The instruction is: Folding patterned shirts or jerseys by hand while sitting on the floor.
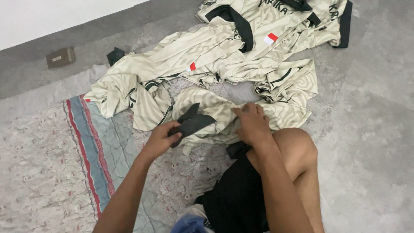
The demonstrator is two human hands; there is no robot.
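A cream patterned shirt with black trim [215, 114] lies crumpled on the floor in front of my knee. My left hand [161, 137] pinches its black collar piece [192, 121] and lifts it slightly. My right hand [252, 123] presses down on the same shirt's cream fabric, fingers closed on a fold. Beyond it spreads a pile of several similar cream shirts [241, 47] with black bands and small red-and-white patches.
A floral quilted mat with red and blue stripes [64, 164] covers the floor at left. My bent knee [297, 146] and black shorts [237, 194] sit below the hands. A small brown box [60, 57] lies near the wall. Grey concrete floor [371, 129] extends right.
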